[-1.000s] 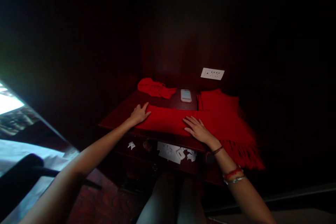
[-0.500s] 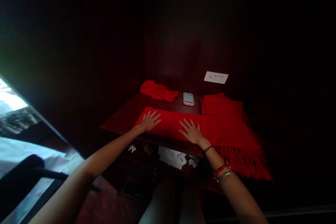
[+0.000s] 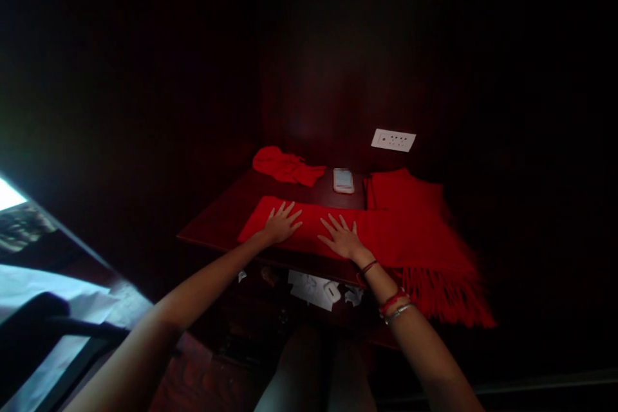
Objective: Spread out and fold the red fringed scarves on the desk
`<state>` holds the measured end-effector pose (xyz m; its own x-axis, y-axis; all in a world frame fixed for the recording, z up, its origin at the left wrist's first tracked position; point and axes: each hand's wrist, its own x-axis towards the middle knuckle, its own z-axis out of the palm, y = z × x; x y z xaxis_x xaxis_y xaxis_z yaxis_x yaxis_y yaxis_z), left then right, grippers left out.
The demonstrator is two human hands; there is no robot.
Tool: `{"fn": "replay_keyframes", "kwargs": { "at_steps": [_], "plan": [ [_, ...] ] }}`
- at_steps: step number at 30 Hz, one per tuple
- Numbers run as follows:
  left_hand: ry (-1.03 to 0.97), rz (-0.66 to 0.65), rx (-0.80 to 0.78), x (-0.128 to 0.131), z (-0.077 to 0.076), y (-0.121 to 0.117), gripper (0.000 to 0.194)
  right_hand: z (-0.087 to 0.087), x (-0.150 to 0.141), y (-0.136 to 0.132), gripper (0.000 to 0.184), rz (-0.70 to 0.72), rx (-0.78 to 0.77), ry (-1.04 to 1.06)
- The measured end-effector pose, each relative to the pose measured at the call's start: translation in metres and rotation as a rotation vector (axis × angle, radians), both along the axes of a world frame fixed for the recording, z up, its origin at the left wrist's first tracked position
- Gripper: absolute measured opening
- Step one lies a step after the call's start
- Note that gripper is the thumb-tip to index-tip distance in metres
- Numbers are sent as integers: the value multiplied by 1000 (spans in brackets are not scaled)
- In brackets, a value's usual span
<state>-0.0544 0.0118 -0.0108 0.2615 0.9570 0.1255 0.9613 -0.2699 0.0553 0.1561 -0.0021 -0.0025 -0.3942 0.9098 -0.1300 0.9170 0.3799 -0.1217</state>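
A red fringed scarf (image 3: pixel 410 235) lies folded in a long strip across the dark wooden desk (image 3: pixel 212 215), its tassels hanging over the front right edge. My left hand (image 3: pixel 281 225) rests flat on the strip's left part, fingers spread. On the middle of the strip lies my right hand (image 3: pixel 342 238), also flat with fingers apart; bracelets circle that wrist and forearm. Neither hand grips the cloth. Behind the strip, a crumpled orange-red cloth (image 3: pixel 287 166) sits at the back left. A phone (image 3: pixel 343 181) with a lit screen lies near the back middle.
Below the desktop, an open drawer or shelf holds paper (image 3: pixel 304 286), a small white case (image 3: pixel 331 291) and scraps. A white socket plate (image 3: pixel 393 140) is on the back wall. At the left stands a dark chair (image 3: pixel 43 318). Much of the surroundings is too dark to make out.
My left hand has moved from the scarf's left end inward onto the strip, fingers spreading. My right hand has slid slightly left, so the hands are closer together. The view has shifted a little.
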Motion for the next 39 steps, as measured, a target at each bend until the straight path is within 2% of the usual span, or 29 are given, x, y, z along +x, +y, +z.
{"fn": "replay_keyframes", "kwargs": {
  "at_steps": [3,5,9,14,16,19,21,24,29,31,34,36,39],
  "plan": [
    [2,58,-81,-11,-10,5,52,-3,1,-1,69,2,0,-3],
    [4,91,-115,-22,-11,5,54,-4,3,-2,70,11,1,-5],
    [1,193,-195,-31,-3,2,57,-4,7,-1,71,1,4,-3],
    [-11,290,-239,-24,1,1,63,1,6,1,73,-36,-57,-21],
    [-10,278,-191,-22,1,3,62,5,-3,2,71,-42,-38,-16],
    [-5,138,-107,-24,-1,8,53,8,-20,4,56,24,66,16],
    [-1,41,-126,-27,-2,10,50,7,-28,6,49,49,46,4],
    [16,36,-163,-32,-3,9,51,5,-29,10,49,-5,-40,-13],
    [19,194,-44,-24,0,5,49,7,-24,9,58,-72,-26,26],
    [-14,187,-24,-19,0,6,45,9,-23,6,55,-50,-12,30],
    [-36,154,-79,-19,-1,11,47,9,-17,0,57,-29,-93,-16],
    [-22,234,-133,-21,-3,13,57,7,-9,-4,63,-73,-132,-53],
    [9,448,-175,-17,-4,12,71,4,-2,-10,69,-180,-135,-86]
  ]
}}
